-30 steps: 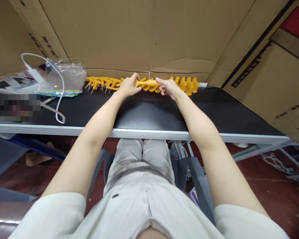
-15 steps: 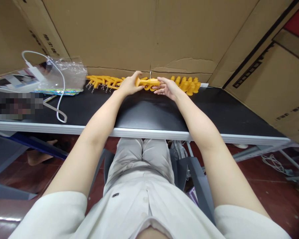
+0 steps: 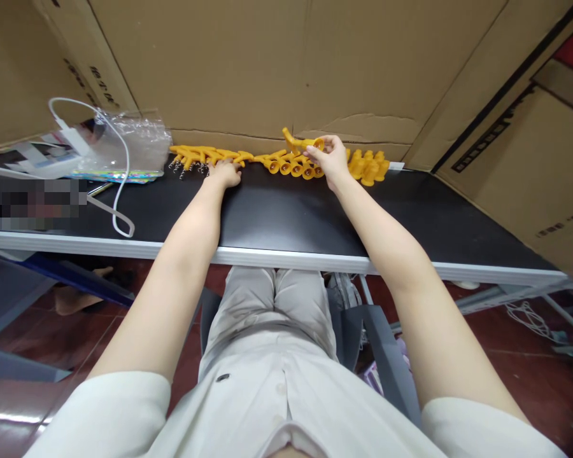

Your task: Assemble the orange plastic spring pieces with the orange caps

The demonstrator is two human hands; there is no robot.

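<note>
My right hand is closed on a yellow horn-shaped piece, gripping it near its round flared cup. The bent narrow end points left, raised above the other pieces. My left hand rests palm down at the right end of a row of yellow branched pieces with thin metal spirals hanging from them. Its visible fingers are bent but apart; their contact with the pieces is partly hidden. Between my hands, several yellow horn-shaped pieces lie in a line, with their round openings toward me.
Upright yellow cup-shaped parts stand right of my right hand. A clear plastic bag, white cable and papers lie at left on the black tabletop. Cardboard walls enclose the back and right.
My left hand has let go of the yellow horn-shaped piece and moved left to the branched pieces. My right hand now holds that piece alone, lifted and tilted.
</note>
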